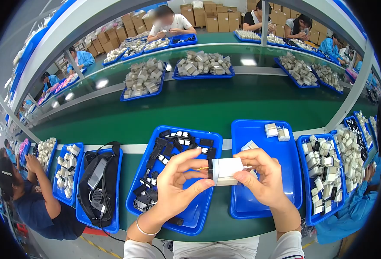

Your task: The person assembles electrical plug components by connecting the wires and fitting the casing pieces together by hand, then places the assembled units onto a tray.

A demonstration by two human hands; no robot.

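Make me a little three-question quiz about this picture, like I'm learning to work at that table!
1. True or false: the white piece is lying in a tray, with no hand touching it.

2. Fill in the colour: the black bag lies in a ____ tray.

3. Choose one: the small parts in the tray nearest the left hand are mostly...
A) pink
B) black
C) green

Key:
1. False; it is held up between the left hand and the right hand.
2. Blue.
3. B.
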